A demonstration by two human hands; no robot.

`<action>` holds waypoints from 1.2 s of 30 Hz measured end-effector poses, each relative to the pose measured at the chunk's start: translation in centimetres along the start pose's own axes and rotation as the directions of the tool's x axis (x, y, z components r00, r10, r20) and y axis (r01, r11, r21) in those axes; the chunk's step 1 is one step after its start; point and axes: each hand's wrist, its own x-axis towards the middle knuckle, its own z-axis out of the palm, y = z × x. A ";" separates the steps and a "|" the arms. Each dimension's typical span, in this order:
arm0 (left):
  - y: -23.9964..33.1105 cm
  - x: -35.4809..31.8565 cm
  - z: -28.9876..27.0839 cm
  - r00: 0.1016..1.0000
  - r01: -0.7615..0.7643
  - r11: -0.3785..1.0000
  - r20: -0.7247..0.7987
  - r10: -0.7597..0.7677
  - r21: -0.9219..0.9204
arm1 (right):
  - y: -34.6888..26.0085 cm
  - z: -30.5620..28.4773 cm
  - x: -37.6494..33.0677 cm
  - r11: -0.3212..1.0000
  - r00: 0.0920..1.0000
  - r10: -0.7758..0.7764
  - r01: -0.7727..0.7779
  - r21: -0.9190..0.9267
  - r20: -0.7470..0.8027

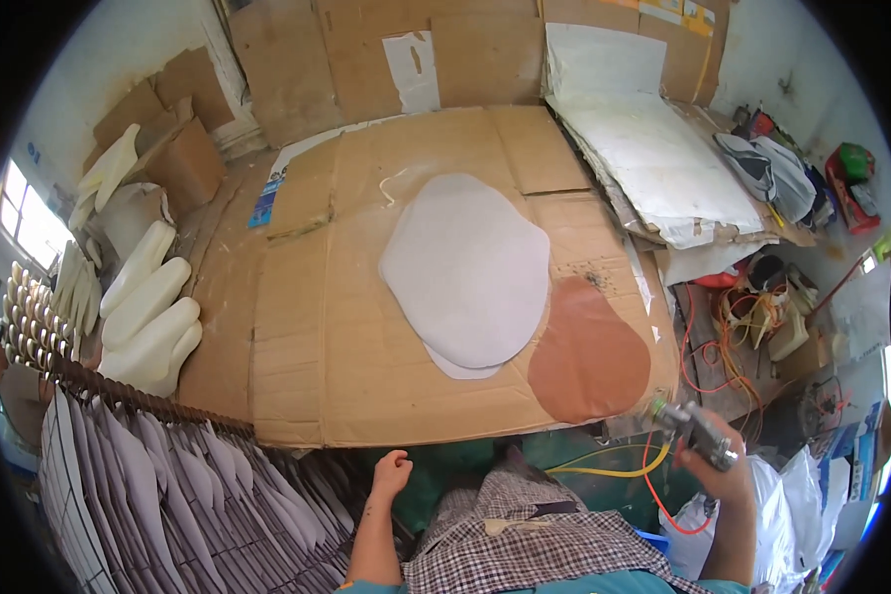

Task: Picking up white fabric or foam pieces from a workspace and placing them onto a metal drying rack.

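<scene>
My right hand is wrapped round a metal spray gun, held at the table's front right corner with its nozzle toward the table. Yellow and orange hoses hang below it. My left hand is closed in a loose fist just off the table's front edge, and nothing shows in it. On the cardboard-covered table lies a stack of pale grey rounded sheet pieces, a lower one peeking out at the near edge. Beside them, to the right, a brown rounded piece lies flat, just beyond the spray gun.
A rack of hanging grey pieces stands at my lower left. Cream foam shapes are piled behind it, near a cardboard box. White sheets are stacked at the back right. Tangled orange hoses and white plastic bags sit on the right.
</scene>
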 end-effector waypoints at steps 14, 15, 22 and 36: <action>3.8 -1.1 0.0 1.000 -0.014 1.000 -0.001 0.014 0.002 | 0.6 -2.0 -0.1 0.999 0.993 0.001 0.004 0.043 -0.120; 3.8 -1.1 -0.3 0.999 -0.033 0.999 0.011 0.032 0.014 | 0.4 -2.6 -0.1 1.000 0.997 0.004 -0.003 0.012 -0.074; 8.5 1.5 -1.4 0.972 -0.236 0.964 -0.020 0.235 -0.126 | 1.2 -0.8 1.5 0.988 0.983 -0.028 0.000 0.155 0.179; 19.1 10.0 2.5 0.938 -0.236 0.971 -0.255 0.237 0.034 | 3.0 -4.5 3.9 0.998 0.982 -0.039 0.030 0.051 0.186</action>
